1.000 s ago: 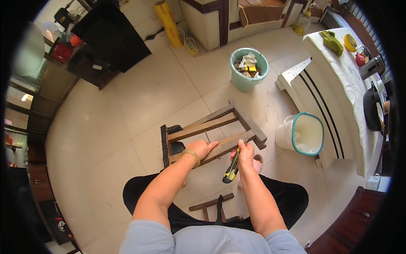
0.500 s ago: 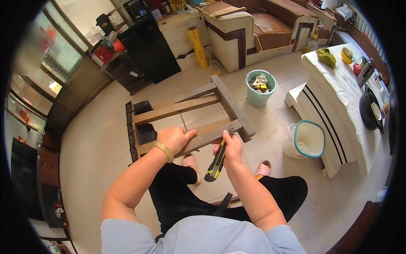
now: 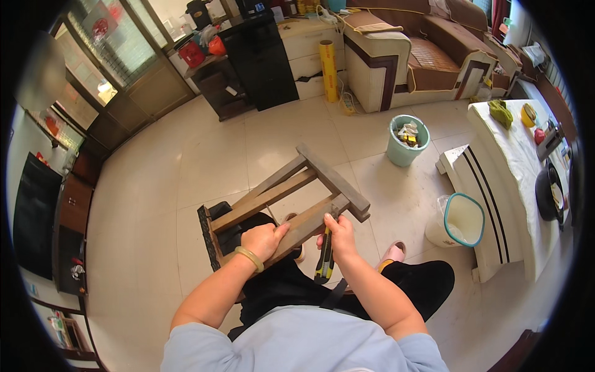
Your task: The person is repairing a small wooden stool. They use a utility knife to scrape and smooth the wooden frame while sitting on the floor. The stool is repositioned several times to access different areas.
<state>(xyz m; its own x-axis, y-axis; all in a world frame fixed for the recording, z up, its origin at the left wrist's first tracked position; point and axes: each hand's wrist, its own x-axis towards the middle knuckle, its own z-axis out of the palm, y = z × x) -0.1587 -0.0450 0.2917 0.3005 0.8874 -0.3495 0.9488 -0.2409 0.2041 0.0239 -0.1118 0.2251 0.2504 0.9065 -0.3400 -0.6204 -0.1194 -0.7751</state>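
A wooden stool (image 3: 313, 217) lies on its side over my lap, its brown legs and rails pointing right and away. Its black, patterned seat edge (image 3: 205, 239) is at the left. My left hand (image 3: 260, 240), with a pale bangle (image 3: 250, 258) at the wrist, is wrapped round the near leg. In my right hand (image 3: 341, 237) is a yellow-and-black utility knife (image 3: 323, 263), handle pointing down toward me. The knife's upper end is at the near leg's far right end, beside the crossbar (image 3: 334, 181). My fingers hide whether its blade touches the wood.
A green bin (image 3: 401, 156) with rubbish stands ahead to the right. Nearer is a white bin (image 3: 436, 230) with a teal rim, beside a white table (image 3: 517, 167) holding a pan (image 3: 545, 195). A sofa (image 3: 396, 80) and yellow roll (image 3: 328, 71) are at the back.
My view has swung left, so the room sits farther right. The stool's seat end has come down and nearer, tilting the frame more. Both hands keep their holds.
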